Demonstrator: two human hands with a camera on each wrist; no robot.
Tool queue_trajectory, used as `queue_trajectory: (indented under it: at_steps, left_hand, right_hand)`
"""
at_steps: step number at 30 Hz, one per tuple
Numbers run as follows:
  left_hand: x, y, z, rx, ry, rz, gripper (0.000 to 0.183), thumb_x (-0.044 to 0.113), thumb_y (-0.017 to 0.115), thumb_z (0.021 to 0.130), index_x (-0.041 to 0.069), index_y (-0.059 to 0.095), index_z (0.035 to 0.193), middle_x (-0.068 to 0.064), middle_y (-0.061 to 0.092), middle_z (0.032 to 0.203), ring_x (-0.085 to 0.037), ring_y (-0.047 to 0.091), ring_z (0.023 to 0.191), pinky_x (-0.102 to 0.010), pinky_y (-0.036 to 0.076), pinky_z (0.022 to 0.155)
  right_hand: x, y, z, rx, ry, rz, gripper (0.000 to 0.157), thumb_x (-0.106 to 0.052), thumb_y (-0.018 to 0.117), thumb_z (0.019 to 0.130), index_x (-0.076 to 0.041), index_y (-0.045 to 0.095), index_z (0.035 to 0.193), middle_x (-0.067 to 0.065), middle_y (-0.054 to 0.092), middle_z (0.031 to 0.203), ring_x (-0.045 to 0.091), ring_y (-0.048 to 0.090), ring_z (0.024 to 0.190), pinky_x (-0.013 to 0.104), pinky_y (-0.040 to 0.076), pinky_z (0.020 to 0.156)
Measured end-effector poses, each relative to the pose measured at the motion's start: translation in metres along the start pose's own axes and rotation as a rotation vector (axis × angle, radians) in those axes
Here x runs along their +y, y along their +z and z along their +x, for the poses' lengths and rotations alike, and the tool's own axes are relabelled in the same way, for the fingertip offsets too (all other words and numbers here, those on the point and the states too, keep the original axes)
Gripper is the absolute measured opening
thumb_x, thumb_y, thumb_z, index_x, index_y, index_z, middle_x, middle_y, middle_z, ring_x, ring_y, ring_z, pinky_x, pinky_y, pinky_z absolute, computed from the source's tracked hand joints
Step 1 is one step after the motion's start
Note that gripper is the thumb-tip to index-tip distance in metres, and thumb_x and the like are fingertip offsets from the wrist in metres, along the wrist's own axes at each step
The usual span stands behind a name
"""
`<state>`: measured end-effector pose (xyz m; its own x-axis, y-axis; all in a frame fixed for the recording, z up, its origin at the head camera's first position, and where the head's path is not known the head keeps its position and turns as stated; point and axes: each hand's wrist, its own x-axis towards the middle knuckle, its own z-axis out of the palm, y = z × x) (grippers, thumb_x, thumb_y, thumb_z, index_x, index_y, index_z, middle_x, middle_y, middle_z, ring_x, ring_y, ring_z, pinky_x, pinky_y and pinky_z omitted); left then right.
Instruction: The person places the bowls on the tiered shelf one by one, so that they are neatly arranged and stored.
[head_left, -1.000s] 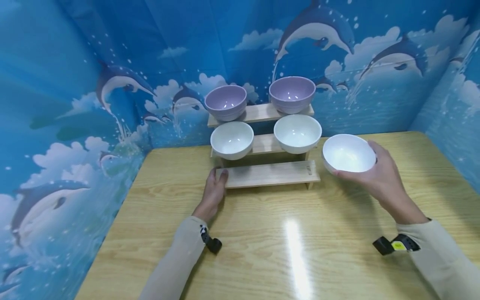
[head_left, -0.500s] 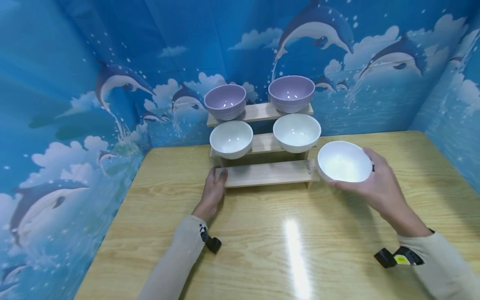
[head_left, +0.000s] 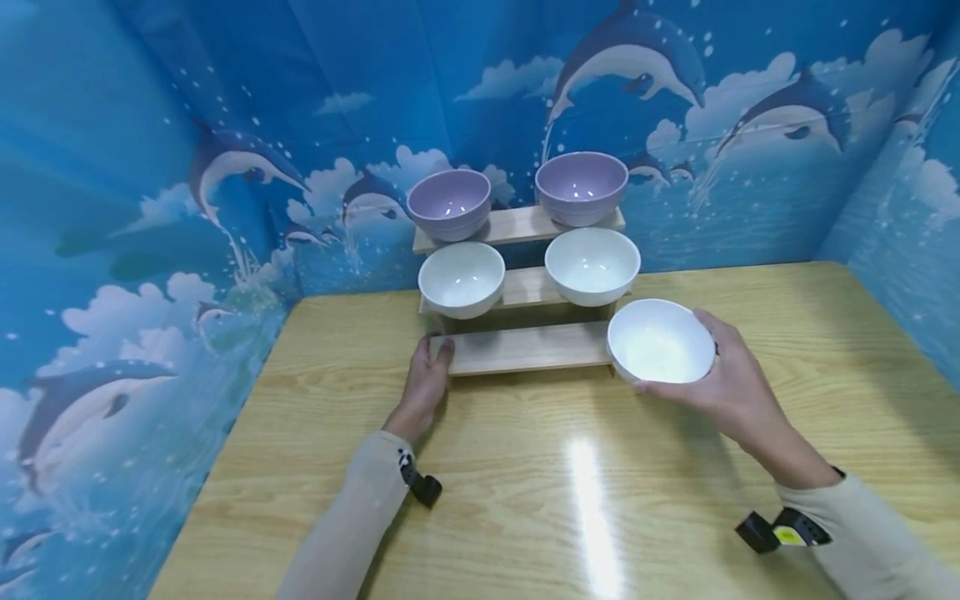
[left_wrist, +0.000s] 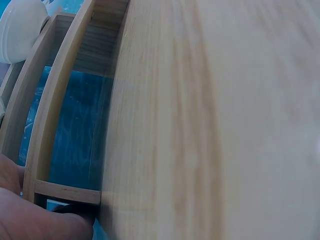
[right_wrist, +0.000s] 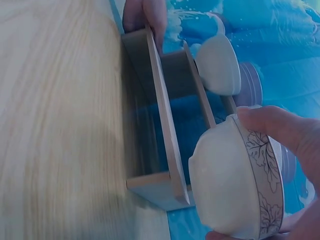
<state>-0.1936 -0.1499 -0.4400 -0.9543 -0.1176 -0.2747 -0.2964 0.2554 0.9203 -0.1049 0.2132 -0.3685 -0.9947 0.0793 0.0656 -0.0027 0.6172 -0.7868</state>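
My right hand grips a white bowl by its side, thumb near the rim. In the right wrist view a leaf-patterned band circles that bowl's outside. It hovers at the right end of the lowest board of a three-step wooden rack, hiding that end; whether they touch I cannot tell. My left hand pinches the left end of the same board, thumb on top. On the middle step stand two white bowls, a left one and a right one.
Two purple bowls, a left one and a right one, stand on the rack's top step. The rack is on a wood-grain table. Behind and beside it hangs a blue dolphin-print backdrop.
My right hand has carried the white bowl left and toward me, from beside the rack to the lowest board's right end. The left hand stays on the board.
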Motion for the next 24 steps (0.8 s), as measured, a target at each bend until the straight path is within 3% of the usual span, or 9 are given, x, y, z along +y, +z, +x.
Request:
queue_trajectory:
  at_steps: [24]
  left_hand:
    - [-0.002, -0.001, 0.001, 0.001, 0.001, -0.01, 0.067, 0.046, 0.041, 0.108, 0.017, 0.016, 0.163, -0.01, 0.018, 0.168, -0.03, 0.018, 0.153, -0.05, 0.019, 0.123]
  right_hand:
    - [-0.026, 0.04, 0.004, -0.083, -0.143, 0.071, 0.123, -0.032, 0.099, 0.062, 0.003, 0.028, 0.156, 0.031, 0.036, 0.15, 0.051, 0.045, 0.129, 0.069, 0.045, 0.098]
